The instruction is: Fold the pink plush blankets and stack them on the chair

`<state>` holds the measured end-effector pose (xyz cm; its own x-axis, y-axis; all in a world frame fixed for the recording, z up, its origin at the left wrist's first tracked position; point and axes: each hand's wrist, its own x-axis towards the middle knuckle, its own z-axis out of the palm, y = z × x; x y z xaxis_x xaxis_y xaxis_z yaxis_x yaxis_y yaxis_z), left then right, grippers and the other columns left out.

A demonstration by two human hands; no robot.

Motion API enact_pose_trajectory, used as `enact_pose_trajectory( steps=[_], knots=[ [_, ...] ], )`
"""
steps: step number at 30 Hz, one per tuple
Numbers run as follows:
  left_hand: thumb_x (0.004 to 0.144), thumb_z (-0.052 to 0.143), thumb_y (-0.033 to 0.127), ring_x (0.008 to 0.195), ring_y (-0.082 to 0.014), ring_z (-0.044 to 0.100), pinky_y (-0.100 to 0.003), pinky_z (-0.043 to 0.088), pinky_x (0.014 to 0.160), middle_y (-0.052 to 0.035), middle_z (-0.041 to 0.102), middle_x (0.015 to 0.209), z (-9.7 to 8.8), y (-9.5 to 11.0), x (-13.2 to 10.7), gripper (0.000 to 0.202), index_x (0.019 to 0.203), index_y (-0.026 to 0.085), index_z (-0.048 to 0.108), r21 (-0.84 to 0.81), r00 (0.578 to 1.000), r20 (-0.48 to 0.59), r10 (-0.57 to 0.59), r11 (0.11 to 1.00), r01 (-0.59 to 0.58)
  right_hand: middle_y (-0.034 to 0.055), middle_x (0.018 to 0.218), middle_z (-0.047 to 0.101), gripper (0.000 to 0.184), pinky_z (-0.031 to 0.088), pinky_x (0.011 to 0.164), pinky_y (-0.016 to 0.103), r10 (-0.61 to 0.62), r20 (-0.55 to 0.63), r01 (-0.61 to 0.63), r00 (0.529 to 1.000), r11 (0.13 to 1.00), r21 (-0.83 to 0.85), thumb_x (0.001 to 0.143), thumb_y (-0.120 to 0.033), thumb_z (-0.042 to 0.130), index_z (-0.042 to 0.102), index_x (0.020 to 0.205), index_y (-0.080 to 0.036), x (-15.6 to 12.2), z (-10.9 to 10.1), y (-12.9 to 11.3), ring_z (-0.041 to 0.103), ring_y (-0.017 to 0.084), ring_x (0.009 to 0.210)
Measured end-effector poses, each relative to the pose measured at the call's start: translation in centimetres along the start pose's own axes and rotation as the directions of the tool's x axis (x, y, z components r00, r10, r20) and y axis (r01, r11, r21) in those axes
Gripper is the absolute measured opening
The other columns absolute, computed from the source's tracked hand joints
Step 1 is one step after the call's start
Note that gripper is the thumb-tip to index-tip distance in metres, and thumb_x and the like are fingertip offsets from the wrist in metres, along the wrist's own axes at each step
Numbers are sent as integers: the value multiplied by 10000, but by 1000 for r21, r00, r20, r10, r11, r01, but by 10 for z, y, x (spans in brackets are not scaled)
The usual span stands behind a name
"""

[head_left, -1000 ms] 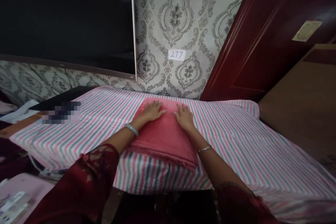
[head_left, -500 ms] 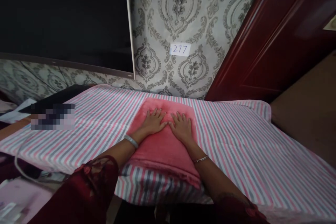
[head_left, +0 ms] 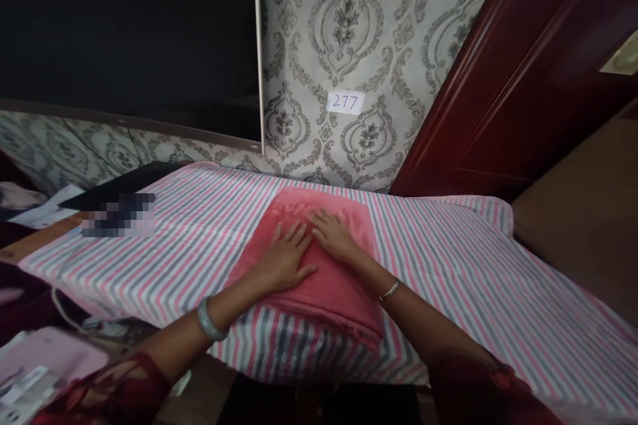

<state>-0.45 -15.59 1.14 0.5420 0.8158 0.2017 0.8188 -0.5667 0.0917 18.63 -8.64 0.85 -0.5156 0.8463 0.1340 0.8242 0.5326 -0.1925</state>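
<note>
A folded pink-red cloth (head_left: 323,292) lies on a surface covered with a pink, grey and white striped sheet (head_left: 448,279). My left hand (head_left: 282,259) rests flat on the cloth's near-left part, fingers spread, a pale bangle on the wrist. My right hand (head_left: 333,236) lies flat on the cloth's middle, fingers stretched toward the left and close to the left hand's fingertips. Both hands are open and hold nothing.
A dark screen (head_left: 124,33) hangs on the patterned wall behind, with a small label reading 277 (head_left: 345,102). A dark red door (head_left: 523,80) stands at the right. Papers and a pink object (head_left: 40,365) lie at the lower left.
My left hand has slid back toward me on the cloth, and my right hand has turned and moved left across it. Both stay flat on the cloth.
</note>
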Motion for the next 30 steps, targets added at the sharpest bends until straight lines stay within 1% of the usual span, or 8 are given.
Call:
enact_pose_trajectory(
  steps=[4, 8, 13, 17, 22, 24, 27, 30],
  knots=[
    [946, 479, 625, 1533, -414, 216, -704, 175, 1193, -178, 312, 1642, 24, -2, -13, 759, 1562, 190, 383, 19, 993, 14, -116, 993, 116, 23, 1664, 260, 531, 117, 1229, 614, -171, 84, 174, 982, 984, -40, 1069, -454, 315, 346, 1586, -333, 17, 8, 11, 167, 270, 1549],
    [957, 446, 640, 1534, -396, 224, -692, 175, 1195, -148, 301, 1654, 36, -8, -15, 732, 1565, 240, 379, 10, 994, -32, -102, 995, 102, 18, 1683, 192, 568, 169, 1216, 615, 87, 69, -77, 994, 989, -129, 1060, -516, 318, 302, 1601, -341, 30, 7, 64, 149, 293, 1551],
    [966, 404, 657, 1534, -390, 223, -684, 177, 1197, -139, 300, 1656, 42, -12, -18, 725, 1570, 257, 371, -23, 994, -61, -88, 996, 87, 36, 1676, 237, 597, 255, 1195, 587, 449, 0, -449, 893, 892, -49, 1063, -536, 246, 257, 1620, -322, 30, 14, 106, 201, 310, 1535],
    [957, 445, 643, 1539, -398, 206, -698, 172, 1196, -143, 291, 1659, 41, -10, -17, 726, 1566, 253, 379, -52, 994, -45, -104, 993, 102, 42, 1677, 236, 604, 258, 1193, 586, 473, 9, -473, 881, 881, -21, 1059, -551, 227, 249, 1621, -329, 28, 18, 109, 198, 302, 1536],
    [942, 515, 607, 1534, -403, 223, -716, 195, 1187, -160, 312, 1645, 23, -3, -14, 721, 1545, 224, 415, -89, 993, -12, -115, 990, 114, 73, 1685, 198, 606, 231, 1172, 664, 500, 62, -497, 864, 866, -63, 1059, -526, 233, 233, 1626, -313, 35, -1, 97, 164, 335, 1543],
    [943, 530, 588, 1521, -389, 270, -697, 223, 1192, -165, 346, 1629, 11, 0, -17, 700, 1528, 215, 441, -105, 994, -19, -106, 989, 104, 88, 1687, 175, 592, 195, 1179, 676, 434, 25, -430, 901, 899, -84, 1065, -481, 242, 256, 1623, -286, 39, -9, 77, 119, 347, 1550],
    [968, 521, 517, 1477, -351, 375, -653, 227, 1216, -161, 458, 1564, -1, 1, -30, 604, 1493, 218, 494, -88, 985, -119, -123, 990, 113, 58, 1693, 150, 554, 144, 1215, 625, 78, 11, -77, 997, 996, -54, 1074, -418, 248, 297, 1611, -292, 44, -7, 29, 75, 310, 1560],
    [954, 538, 505, 1470, -379, 370, -670, 190, 1218, -167, 494, 1535, 4, 0, -51, 595, 1465, 202, 533, -1, 955, -240, -171, 984, 176, 6, 1690, 168, 530, 107, 1230, 600, -305, 77, 305, 949, 952, 13, 1079, -421, 266, 300, 1603, -348, 47, 8, -17, 59, 271, 1564]
  ],
)
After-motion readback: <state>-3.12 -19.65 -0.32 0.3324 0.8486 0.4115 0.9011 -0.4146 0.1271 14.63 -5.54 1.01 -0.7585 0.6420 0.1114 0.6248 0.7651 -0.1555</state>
